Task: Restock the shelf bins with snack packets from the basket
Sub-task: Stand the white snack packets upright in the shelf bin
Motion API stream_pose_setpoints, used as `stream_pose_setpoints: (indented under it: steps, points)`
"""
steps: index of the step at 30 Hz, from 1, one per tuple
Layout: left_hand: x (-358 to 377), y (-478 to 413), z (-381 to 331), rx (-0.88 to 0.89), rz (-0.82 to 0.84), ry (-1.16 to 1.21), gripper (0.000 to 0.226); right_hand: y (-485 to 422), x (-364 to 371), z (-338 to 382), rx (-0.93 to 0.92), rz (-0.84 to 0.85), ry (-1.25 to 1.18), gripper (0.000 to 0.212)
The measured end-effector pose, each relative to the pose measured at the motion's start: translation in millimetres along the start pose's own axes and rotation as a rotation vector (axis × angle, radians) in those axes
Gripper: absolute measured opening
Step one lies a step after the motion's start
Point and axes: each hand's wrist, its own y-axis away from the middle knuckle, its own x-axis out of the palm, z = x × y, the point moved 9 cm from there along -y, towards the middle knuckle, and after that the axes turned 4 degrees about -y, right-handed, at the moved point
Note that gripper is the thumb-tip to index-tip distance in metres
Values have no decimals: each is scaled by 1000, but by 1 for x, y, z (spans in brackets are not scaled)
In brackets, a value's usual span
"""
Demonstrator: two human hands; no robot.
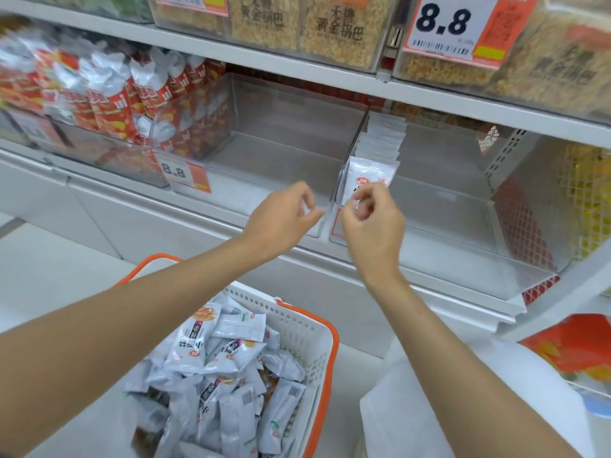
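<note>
A white basket [309,328] with orange handles sits low in the middle, full of several grey-white snack packets [215,355]. On the shelf, a clear bin [281,160] stands empty. The clear bin to its right [439,200] holds a row of white snack packets [380,143] along its left wall. My right hand [372,223] is at the front of that row, its thumb and forefinger pinching the lower edge of the front packet [372,175]. Beside it, my left hand [284,219] hovers at the empty bin's front edge with loosely curled fingers and holds nothing.
Red and white snack bags [99,90] fill the bin on the left, behind an 8.8 price tag [183,173]. The shelf above carries clear boxes of yellow crisps [297,28]. A white plastic bag [446,391] lies at lower right. Orange mesh-patterned goods [582,200] sit far right.
</note>
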Motion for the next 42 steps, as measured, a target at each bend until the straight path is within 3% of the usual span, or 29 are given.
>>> stream_pose_setpoints:
  steps: [3,8,12,16,19,22,24,28,31,33,35,37,39,42]
  points:
    - [14,38,40,-74,164,-105,19,48,44,4,4,283,11,15]
    - [49,93,118,-202,668,-410,15,128,118,-51,133,807,263,12]
    - [49,104,143,-259,733,-467,17,193,158,-114,282,1140,352,24]
    - [49,109,162,-316,752,-452,24,245,197,-159,479,1263,197,47]
    - [51,113,172,-334,768,-440,22,265,221,-177,598,1255,125,66]
    - [56,118,180,-332,806,-455,10,255,227,-183,553,1063,152,45]
    - [57,119,184,-337,809,-469,9,242,227,-176,418,999,207,29]
    - [56,118,189,-341,805,-471,9,215,219,-138,5,1015,325,20]
    - [53,117,188,-345,798,-500,8,196,206,-111,-122,994,295,16]
    - [49,115,186,-363,781,-507,23,177,195,-83,-155,980,239,14]
    - [45,112,183,-375,746,-471,55,156,181,-54,-149,1037,229,13]
    - [46,109,173,-371,718,-310,82,131,162,-25,-147,1063,241,11]
    - [49,111,148,-383,720,28,90,104,138,-3,-129,993,162,9]
    - [48,106,111,-299,650,321,59,73,101,14,-12,841,-96,9]
